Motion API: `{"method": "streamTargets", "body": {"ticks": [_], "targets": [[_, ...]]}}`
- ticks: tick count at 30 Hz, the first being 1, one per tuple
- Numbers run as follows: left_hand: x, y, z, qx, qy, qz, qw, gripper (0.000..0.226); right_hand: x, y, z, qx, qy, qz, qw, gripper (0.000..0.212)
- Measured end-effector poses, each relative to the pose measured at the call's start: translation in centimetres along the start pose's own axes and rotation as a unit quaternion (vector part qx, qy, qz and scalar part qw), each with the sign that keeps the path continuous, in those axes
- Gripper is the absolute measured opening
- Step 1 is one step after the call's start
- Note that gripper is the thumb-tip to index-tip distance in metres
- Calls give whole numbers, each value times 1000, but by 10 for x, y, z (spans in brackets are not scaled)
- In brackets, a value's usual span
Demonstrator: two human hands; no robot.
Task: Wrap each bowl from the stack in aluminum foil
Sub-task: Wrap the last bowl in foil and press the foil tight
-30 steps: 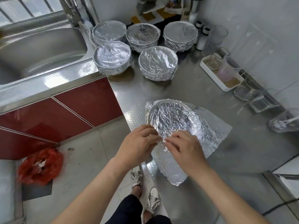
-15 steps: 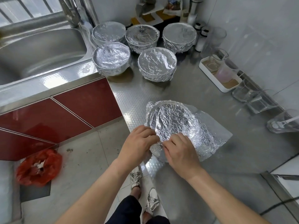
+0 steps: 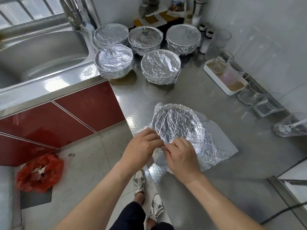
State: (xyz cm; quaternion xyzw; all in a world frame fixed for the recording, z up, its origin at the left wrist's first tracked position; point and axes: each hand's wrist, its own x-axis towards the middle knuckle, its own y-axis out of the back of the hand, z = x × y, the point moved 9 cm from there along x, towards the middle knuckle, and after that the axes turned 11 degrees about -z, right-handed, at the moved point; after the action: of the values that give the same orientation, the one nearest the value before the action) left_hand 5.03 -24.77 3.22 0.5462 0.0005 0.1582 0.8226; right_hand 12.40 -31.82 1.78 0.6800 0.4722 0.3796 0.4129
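Note:
A bowl covered by a crinkled sheet of aluminum foil (image 3: 178, 125) sits near the front edge of the steel counter (image 3: 191, 93). Loose foil spreads flat to its right (image 3: 221, 143). My left hand (image 3: 141, 150) and my right hand (image 3: 181, 156) press together at the bowl's near rim, both pinching the foil there. The bowl itself is hidden under the foil. Several bowls wrapped in foil (image 3: 160, 68) stand grouped at the back of the counter.
A sink (image 3: 38, 52) lies to the left. A white tray (image 3: 221, 80) with glasses and several clear glasses (image 3: 265, 105) line the right wall. Jars and shakers (image 3: 205, 40) stand at the back. A red bag (image 3: 39, 173) lies on the floor.
The foil flap that hung over the counter's front edge has been folded up against the bowl. Both hands shifted slightly along the near rim, still gripping foil.

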Motion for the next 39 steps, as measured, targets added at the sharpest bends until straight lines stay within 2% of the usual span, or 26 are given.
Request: {"method": "streamTargets", "body": {"ticks": [4,7,11,16,19,21,25,29,32,34,36,38,39], "targets": [[-2,2,-11,10,17,-13,1000,11,4,1,2,15,-25,-45,999,13],[0,7,-19,5,44,-24,999,23,3,10,22,63,-46,-64,995,16],[5,-2,-2,-13,10,-64,998,19,-3,9,24,23,-14,-89,996,17],[7,-10,2,-9,4,-46,999,20,-3,9,13,-9,20,-59,998,19],[6,-8,3,2,-4,-16,1000,9,-3,6,8,-21,27,-37,999,11],[5,-8,2,3,-6,-3,1000,6,-4,3,6,-38,23,-19,999,15],[1,-12,0,5,-8,-4,1000,16,-6,3,0,-54,17,15,998,20],[0,-9,-5,-2,6,-13,1000,8,-4,4,0,-28,2,0,1000,6],[-1,-8,-5,-8,30,-31,999,20,-6,31,26,17,-58,32,998,24],[2,-11,3,-12,33,-52,998,34,-10,51,65,35,-134,75,987,35],[6,-14,14,-23,26,-64,997,40,-15,58,102,74,-217,78,970,44],[11,-16,22,-43,22,-61,997,38,-19,47,127,201,-271,55,940,41],[12,-18,23,-49,23,-58,997,35,-22,39,133,290,-292,53,910,38]]}}
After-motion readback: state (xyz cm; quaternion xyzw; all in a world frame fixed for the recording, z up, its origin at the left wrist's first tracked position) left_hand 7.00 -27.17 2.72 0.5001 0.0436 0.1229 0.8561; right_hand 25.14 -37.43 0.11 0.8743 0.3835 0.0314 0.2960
